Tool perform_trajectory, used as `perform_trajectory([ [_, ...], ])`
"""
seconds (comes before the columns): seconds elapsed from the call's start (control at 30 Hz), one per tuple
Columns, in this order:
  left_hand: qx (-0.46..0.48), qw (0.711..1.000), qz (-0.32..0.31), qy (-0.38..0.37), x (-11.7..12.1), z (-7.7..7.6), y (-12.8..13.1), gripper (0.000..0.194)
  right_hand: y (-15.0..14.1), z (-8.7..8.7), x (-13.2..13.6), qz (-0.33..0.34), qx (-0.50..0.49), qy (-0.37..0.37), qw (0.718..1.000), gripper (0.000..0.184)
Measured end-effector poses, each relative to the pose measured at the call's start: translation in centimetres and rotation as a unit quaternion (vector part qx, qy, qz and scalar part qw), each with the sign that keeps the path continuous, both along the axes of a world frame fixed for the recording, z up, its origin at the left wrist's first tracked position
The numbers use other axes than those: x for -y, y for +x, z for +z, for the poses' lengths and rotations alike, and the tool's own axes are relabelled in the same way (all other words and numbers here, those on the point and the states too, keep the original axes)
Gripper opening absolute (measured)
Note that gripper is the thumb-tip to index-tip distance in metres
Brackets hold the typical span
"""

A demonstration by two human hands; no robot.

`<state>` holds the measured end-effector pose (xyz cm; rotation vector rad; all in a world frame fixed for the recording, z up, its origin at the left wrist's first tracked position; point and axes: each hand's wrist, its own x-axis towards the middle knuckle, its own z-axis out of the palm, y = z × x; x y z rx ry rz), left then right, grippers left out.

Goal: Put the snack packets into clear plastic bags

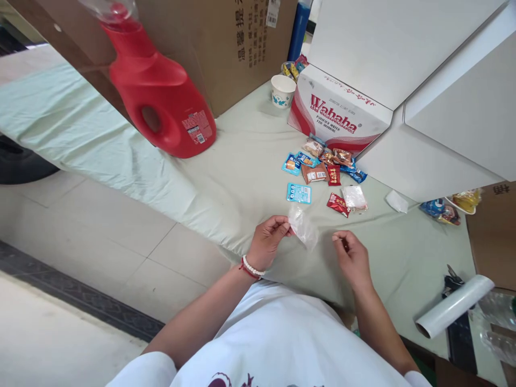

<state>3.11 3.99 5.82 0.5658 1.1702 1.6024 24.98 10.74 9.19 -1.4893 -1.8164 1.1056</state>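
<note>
My left hand [268, 242], with a white bead bracelet and a red cord at the wrist, pinches the edge of a small clear plastic bag [305, 228]. The bag hangs to the right of my fingertips over the pale green tablecloth. My right hand [351, 258] hovers right of the bag, apart from it, fingers curled in and nothing visible in them. Just beyond the bag lies a light blue snack packet [299, 193]. A red packet [338, 205] and a clear-and-white packet [355, 198] lie beyond my right hand.
Several snack packets [314, 173] are heaped before a Wahaha carton [336, 110]. A paper cup [282, 91] stands by its left side. At left rises a large red jug [165, 102]; at right lie a white roll [454, 306] and a crumpled white piece [397, 201].
</note>
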Motion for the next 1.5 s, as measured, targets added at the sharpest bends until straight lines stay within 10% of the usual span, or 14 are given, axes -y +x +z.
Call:
perform_trajectory([
  [0.2,-0.126,0.988,-0.085,0.033,0.1,0.8,1.9,0.025,-3.7,2.5,0.3,0.123,-0.159,-0.102,0.974,0.024],
  [0.33,-0.173,0.983,-0.059,0.031,0.1,0.7,2.0,0.021,-4.7,1.6,-0.4,0.041,-0.283,-0.152,0.946,0.025],
  [0.73,0.125,0.99,-0.005,-0.058,-1.3,0.5,2.1,0.025,0.4,-0.6,-0.5,-0.107,-0.418,-0.17,0.886,0.025],
  [0.87,0.075,0.997,0.004,-0.03,-1.4,0.7,1.7,0.024,4.1,-1.8,-1.4,-0.178,-0.313,-0.15,0.921,0.034],
  [1.0,-0.092,0.995,-0.032,-0.003,-0.6,0.7,2.1,0.017,5.4,-0.8,-1.1,-0.212,-0.059,0.029,0.975,0.032],
  [1.2,-0.295,0.947,-0.1,0.081,-0.1,1.5,3.8,0.009,-0.6,2.7,0.6,0.071,-0.107,-0.011,0.992,0.026],
  [1.33,-0.373,0.925,-0.052,0.056,0.5,0.9,2.1,0.008,3.8,1.0,-5.9,-0.09,-0.011,0.124,0.988,0.025],
  [1.5,-0.442,0.894,-0.032,-0.068,2.8,-2.2,-0.9,0.012,18.8,-0.8,-18.6,-0.349,0.256,0.195,0.88,0.035],
])
